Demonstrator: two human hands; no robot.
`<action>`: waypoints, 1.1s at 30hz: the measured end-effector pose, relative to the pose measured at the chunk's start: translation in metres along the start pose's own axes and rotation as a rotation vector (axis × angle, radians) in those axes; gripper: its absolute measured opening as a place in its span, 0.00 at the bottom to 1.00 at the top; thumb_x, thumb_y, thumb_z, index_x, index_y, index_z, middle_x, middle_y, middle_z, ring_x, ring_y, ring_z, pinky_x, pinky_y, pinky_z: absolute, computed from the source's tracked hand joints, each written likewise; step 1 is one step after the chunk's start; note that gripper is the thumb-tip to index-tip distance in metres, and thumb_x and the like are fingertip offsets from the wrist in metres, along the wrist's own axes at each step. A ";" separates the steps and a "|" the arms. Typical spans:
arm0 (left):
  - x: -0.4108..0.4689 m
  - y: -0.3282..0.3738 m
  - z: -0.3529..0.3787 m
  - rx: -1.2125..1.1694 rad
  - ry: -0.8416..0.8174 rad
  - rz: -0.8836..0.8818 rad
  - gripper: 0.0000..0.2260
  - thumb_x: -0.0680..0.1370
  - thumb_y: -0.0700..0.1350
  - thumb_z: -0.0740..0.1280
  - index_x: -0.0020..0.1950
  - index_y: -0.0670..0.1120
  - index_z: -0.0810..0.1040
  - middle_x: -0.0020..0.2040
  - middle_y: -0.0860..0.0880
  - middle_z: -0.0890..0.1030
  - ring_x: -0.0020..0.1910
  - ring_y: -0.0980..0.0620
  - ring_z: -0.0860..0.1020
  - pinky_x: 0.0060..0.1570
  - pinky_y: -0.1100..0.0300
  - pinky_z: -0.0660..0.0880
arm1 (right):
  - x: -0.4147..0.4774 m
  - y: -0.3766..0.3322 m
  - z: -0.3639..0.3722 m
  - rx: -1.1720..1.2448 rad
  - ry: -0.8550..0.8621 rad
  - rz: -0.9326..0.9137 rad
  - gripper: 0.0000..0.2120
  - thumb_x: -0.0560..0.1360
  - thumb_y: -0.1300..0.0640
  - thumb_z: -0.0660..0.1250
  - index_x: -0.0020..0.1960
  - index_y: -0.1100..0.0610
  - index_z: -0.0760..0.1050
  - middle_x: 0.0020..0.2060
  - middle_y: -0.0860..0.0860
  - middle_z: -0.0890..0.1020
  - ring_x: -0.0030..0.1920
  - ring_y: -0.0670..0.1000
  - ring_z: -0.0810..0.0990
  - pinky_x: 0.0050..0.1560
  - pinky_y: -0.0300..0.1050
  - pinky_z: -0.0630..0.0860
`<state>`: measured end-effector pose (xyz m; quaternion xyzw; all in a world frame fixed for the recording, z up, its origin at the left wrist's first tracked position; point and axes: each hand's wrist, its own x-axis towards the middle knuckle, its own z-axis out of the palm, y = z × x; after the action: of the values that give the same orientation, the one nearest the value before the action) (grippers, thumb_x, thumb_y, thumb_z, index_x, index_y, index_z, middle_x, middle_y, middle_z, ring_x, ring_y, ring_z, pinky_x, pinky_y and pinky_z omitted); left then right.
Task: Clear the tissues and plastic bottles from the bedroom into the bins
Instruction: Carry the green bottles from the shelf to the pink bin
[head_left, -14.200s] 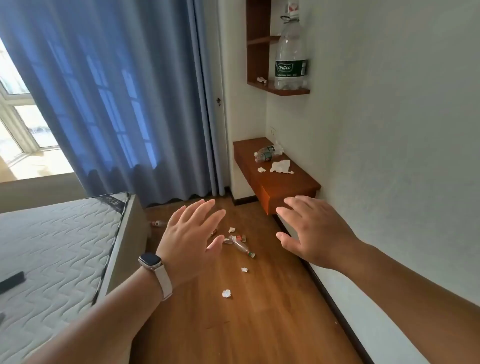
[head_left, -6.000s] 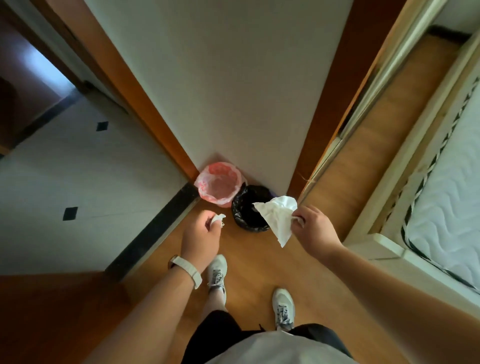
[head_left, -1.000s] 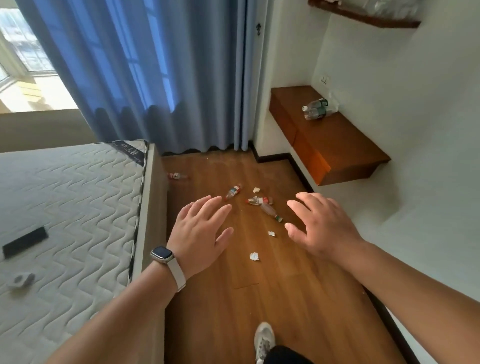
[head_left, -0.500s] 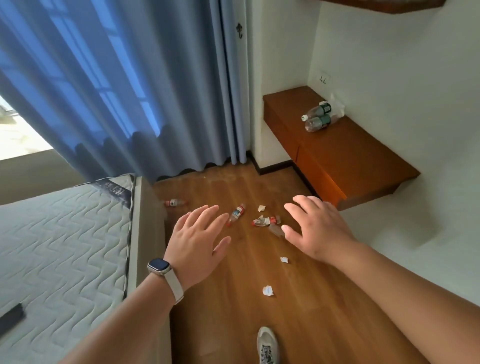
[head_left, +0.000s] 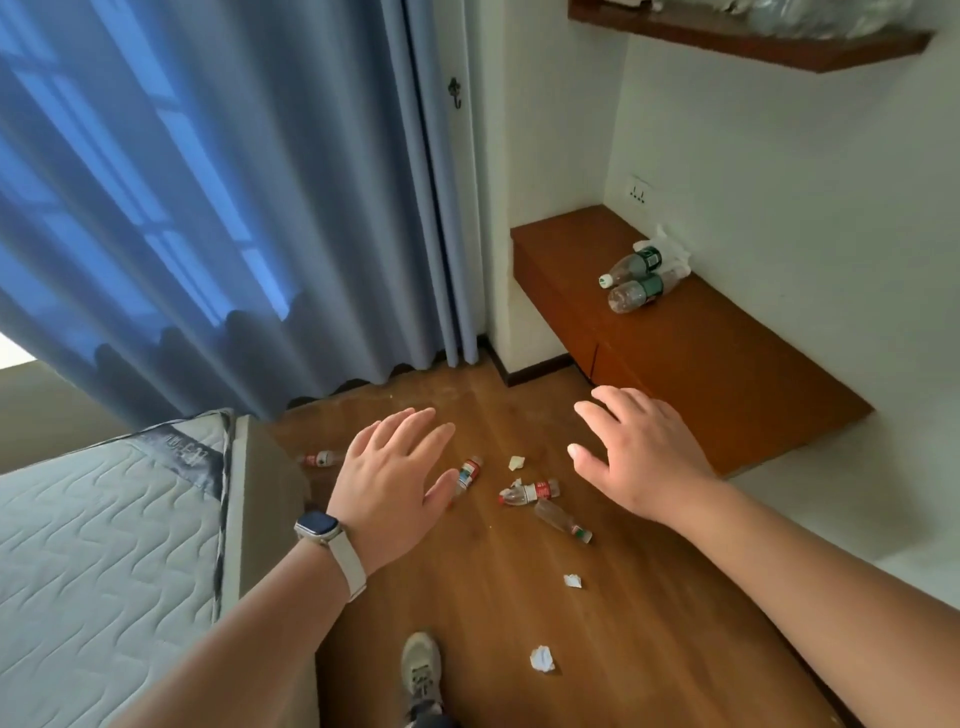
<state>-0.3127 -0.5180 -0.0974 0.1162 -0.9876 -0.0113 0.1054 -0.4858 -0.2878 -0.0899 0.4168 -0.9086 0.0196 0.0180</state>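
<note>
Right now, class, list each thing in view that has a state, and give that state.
Left hand, open, holding nothing.
Right hand, open, holding nothing.
Curtain, drawn across the window.
Desk bottles, lying on their sides.
Floor bottles, lying on their sides.
Floor tissues, crumpled.

On my feed the curtain (head_left: 208, 208) is blue; the floor (head_left: 519, 613) is warm brown wood grain; the mattress (head_left: 104, 545) is pale grey-white, quilted in wavy lines (darker grey at its edge trim); the desk (head_left: 701, 353) is reddish brown; the nearer desk bottle (head_left: 636, 293) and farther desk bottle (head_left: 631, 265) are clear with green labels; the floor bottle (head_left: 530, 491) wears red and white; the tissue (head_left: 542, 659) is white.
</note>
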 end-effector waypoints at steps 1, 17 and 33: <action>0.011 -0.005 0.004 -0.006 0.001 0.017 0.22 0.79 0.60 0.57 0.69 0.52 0.73 0.69 0.51 0.74 0.70 0.46 0.69 0.68 0.47 0.66 | 0.008 0.000 0.002 -0.004 -0.009 0.017 0.27 0.78 0.38 0.51 0.70 0.51 0.69 0.69 0.51 0.71 0.70 0.54 0.68 0.66 0.52 0.68; 0.231 -0.170 0.051 -0.126 -0.084 0.258 0.21 0.80 0.59 0.59 0.73 0.56 0.68 0.72 0.53 0.70 0.73 0.47 0.66 0.71 0.48 0.60 | 0.203 -0.038 0.003 -0.101 -0.098 0.366 0.27 0.79 0.37 0.49 0.73 0.49 0.63 0.72 0.50 0.66 0.72 0.53 0.64 0.69 0.51 0.64; 0.350 -0.170 0.105 -0.184 -0.163 0.422 0.23 0.80 0.59 0.57 0.75 0.58 0.63 0.76 0.54 0.64 0.75 0.50 0.60 0.71 0.52 0.48 | 0.266 -0.009 0.016 -0.053 -0.127 0.606 0.28 0.79 0.36 0.47 0.74 0.48 0.62 0.73 0.50 0.65 0.73 0.53 0.62 0.71 0.53 0.61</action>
<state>-0.6294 -0.7649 -0.1358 -0.1043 -0.9900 -0.0883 0.0355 -0.6528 -0.4961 -0.0930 0.1268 -0.9910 -0.0258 -0.0347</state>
